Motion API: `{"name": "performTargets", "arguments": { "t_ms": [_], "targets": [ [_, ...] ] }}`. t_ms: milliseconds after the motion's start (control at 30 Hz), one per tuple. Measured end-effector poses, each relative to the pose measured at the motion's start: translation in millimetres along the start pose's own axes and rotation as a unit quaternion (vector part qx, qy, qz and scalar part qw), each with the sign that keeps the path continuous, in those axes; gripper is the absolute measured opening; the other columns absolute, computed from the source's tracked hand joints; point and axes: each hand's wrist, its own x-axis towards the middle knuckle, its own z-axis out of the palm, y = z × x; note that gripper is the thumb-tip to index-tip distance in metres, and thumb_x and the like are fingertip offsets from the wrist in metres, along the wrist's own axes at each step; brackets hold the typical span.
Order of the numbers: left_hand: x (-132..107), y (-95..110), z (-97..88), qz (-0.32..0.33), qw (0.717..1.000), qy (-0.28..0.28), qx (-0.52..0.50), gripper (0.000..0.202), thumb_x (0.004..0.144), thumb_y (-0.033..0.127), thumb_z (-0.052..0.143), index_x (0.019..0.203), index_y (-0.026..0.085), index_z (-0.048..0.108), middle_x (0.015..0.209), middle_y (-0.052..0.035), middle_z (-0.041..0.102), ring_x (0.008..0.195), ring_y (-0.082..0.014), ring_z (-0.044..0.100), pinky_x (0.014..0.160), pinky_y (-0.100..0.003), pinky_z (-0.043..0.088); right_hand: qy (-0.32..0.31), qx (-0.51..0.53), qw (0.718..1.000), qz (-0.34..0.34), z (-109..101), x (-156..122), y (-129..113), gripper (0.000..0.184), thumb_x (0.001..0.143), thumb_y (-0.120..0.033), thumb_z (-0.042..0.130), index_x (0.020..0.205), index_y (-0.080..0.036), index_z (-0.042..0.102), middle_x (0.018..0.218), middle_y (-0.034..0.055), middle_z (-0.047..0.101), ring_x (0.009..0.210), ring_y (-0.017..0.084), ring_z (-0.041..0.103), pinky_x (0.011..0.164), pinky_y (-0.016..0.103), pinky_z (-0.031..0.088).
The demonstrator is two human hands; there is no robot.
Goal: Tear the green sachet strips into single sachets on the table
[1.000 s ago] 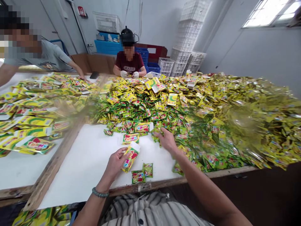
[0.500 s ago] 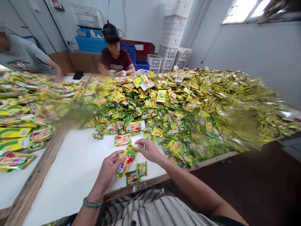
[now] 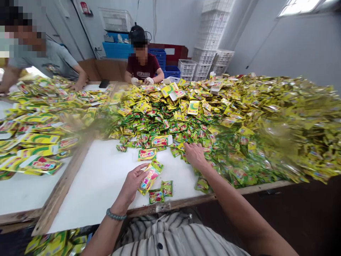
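My left hand (image 3: 135,183) is closed on a small yellow and green candy box (image 3: 149,179), held tilted over the white table. A green packet shows at the box's upper end. My right hand (image 3: 195,155) is at the near edge of a heap of green candy packets (image 3: 197,135), fingers bent down onto them beside a yellow packet. Whatever its fingertips grip is hidden. Two loose green packets, one of them a candy packet (image 3: 156,195), lie below the held box. Beyond my left hand lie a closed-looking candy box (image 3: 147,154) and another box (image 3: 161,141) with its white flap out.
Yellow packets (image 3: 266,103) heap up at the right. A wooden divider (image 3: 64,177) separates my white tabletop (image 3: 93,177) from many flat boxes (image 3: 39,138) at left. One person (image 3: 142,65) sits opposite; another (image 3: 58,58) leans in at left. White crates (image 3: 205,46) stand behind.
My right hand has left the box's upper end and moved right to the packet heap. My left hand still holds the box. The view has shifted, showing more of the left.
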Motion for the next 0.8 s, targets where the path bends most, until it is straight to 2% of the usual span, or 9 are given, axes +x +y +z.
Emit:
{"name": "performTargets", "arguments": {
  "t_ms": [133,300,467,633,733,800],
  "targets": [
    [-1,1,-0.7,0.002,1.000,0.017,0.011,0.076,0.053,0.041,0.083,0.120,0.012,0.059,0.079,-0.0056,0.075,0.072,-0.0199,0.069,0.062,-0.025,0.051,-0.027,0.012,1.000,-0.006,2,2,-1,0.038,0.082,-0.021,0.050,0.119,-0.016,0.054,0.109,0.0136,0.065,0.103,0.026,0.054,0.083,0.034,0.029],
    [-1,-1,-1.8,-0.001,1.000,0.005,0.019,0.077,0.055,0.041,0.083,0.122,0.012,0.057,0.081,-0.0067,0.075,0.072,-0.0197,0.069,0.063,-0.025,0.050,-0.021,0.006,0.999,0.029,1,7,4,0.027,0.087,-0.013,0.039,0.105,-0.015,0.060,0.096,0.0122,0.069,0.091,0.022,0.061,0.077,0.032,0.031],
    [-2,-4,-5.8,-0.016,1.000,0.003,0.009,0.080,0.054,0.039,0.084,0.124,0.011,0.055,0.078,-0.0053,0.074,0.068,-0.0185,0.069,0.062,-0.025,0.050,0.021,0.010,0.999,0.031,0,5,-3,0.034,0.086,-0.032,0.049,0.114,-0.014,0.056,0.105,0.0152,0.067,0.097,0.027,0.058,0.087,0.037,0.029],
    [-5,-3,-7.1,-0.016,1.000,0.008,0.003,0.084,0.052,0.042,0.084,0.124,0.010,0.054,0.076,-0.0055,0.074,0.069,-0.0191,0.069,0.063,-0.025,0.051,0.030,0.025,0.999,0.019,-3,5,-13,0.021,0.082,-0.017,0.045,0.094,-0.012,0.062,0.086,0.0134,0.068,0.086,0.024,0.059,0.091,0.039,0.027],
    [-5,-3,-9.8,-0.005,1.000,0.017,0.012,0.079,0.053,0.043,0.084,0.120,0.011,0.058,0.077,-0.0061,0.074,0.069,-0.0201,0.069,0.060,-0.025,0.051,0.094,0.162,0.981,0.045,-2,0,-21,0.030,0.083,-0.016,0.040,0.107,-0.013,0.059,0.086,0.0099,0.066,0.083,0.021,0.058,0.083,0.033,0.034],
    [-5,-4,-11.5,0.002,1.000,0.019,0.011,0.075,0.054,0.041,0.083,0.119,0.011,0.059,0.076,-0.0059,0.074,0.067,-0.0197,0.069,0.059,-0.025,0.051,0.107,0.332,0.936,0.039,2,-6,-33,0.034,0.085,-0.019,0.037,0.114,-0.016,0.055,0.083,0.0053,0.064,0.073,0.017,0.056,0.071,0.027,0.038]
  ]
}}
